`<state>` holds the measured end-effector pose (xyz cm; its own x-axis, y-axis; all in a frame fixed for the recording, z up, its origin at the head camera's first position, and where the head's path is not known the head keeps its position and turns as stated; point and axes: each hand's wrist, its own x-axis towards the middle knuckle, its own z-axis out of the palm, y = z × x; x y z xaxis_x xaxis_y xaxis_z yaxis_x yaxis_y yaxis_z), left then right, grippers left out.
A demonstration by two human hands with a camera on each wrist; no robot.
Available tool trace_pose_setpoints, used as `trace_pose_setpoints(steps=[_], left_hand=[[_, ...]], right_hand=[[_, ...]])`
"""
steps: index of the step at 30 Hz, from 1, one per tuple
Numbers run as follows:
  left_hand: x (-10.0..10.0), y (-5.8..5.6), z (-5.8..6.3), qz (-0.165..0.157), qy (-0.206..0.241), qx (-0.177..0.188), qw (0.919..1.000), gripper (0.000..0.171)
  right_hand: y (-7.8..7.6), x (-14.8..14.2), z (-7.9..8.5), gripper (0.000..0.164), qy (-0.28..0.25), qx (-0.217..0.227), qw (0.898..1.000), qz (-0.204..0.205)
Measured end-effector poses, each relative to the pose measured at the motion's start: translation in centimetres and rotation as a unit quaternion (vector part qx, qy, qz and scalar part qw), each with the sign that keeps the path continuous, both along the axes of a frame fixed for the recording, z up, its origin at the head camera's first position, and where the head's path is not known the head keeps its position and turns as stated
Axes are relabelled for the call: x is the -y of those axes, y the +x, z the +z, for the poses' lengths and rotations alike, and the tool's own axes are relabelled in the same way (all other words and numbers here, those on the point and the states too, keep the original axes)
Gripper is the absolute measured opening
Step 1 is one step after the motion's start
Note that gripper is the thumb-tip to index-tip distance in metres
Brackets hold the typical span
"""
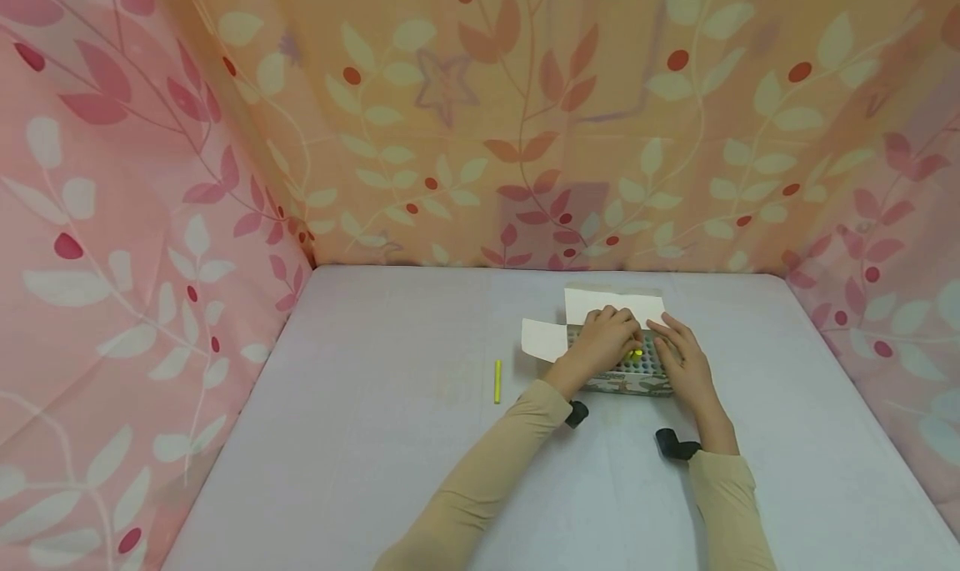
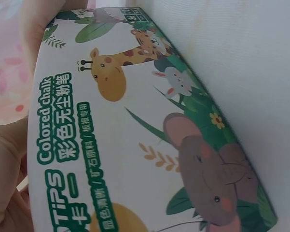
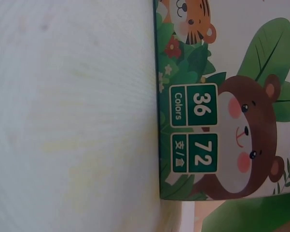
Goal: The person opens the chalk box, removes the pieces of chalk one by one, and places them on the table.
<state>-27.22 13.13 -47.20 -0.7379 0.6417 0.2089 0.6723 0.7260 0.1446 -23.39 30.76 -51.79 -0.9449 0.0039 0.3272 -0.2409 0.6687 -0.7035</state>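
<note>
An open box of colored chalk stands on the table, printed with cartoon animals on the front; the left wrist view shows its giraffe and elephant, the right wrist view a bear and the box's lower corner. Many chalk ends fill the top. Over the box, my left hand pinches a yellow chalk in its curled fingers. My right hand rests against the right end of the box with fingers fairly straight. Left of the box, a yellow chalk stick lies on the table.
White lid flaps stand folded out at the box's back and left side. The table wears a pale cloth. Leaf-patterned curtains enclose the back and both sides. Black wrist devices hang below both wrists.
</note>
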Motion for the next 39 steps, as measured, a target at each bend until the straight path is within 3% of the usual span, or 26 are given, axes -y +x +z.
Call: trace_pose_setpoints(steps=[12, 24, 34, 39], left_hand=[[0.3, 0.2, -0.2, -0.003, 0.031, -0.02, 0.9993, 0.022], [0.6, 0.2, 1.2, 0.006, 0.087, -0.031, 0.9957, 0.022], [2.1, 0.7, 1.8, 0.008, 0.178, -0.045, 0.983, 0.02], [3.3, 1.1, 2.3, 0.003, 0.237, -0.035, 0.9708, 0.019]], right_hand=[[0.1, 0.1, 0.1, 0.036, -0.003, -0.002, 1.0, 0.005], [0.1, 0.1, 0.5, 0.042, -0.036, 0.031, 0.999, 0.006], [0.2, -0.2, 0.2, 0.03, -0.053, 0.042, 0.998, 0.014], [0.2, -0.1, 0.3, 0.027, -0.035, 0.026, 0.999, 0.012]])
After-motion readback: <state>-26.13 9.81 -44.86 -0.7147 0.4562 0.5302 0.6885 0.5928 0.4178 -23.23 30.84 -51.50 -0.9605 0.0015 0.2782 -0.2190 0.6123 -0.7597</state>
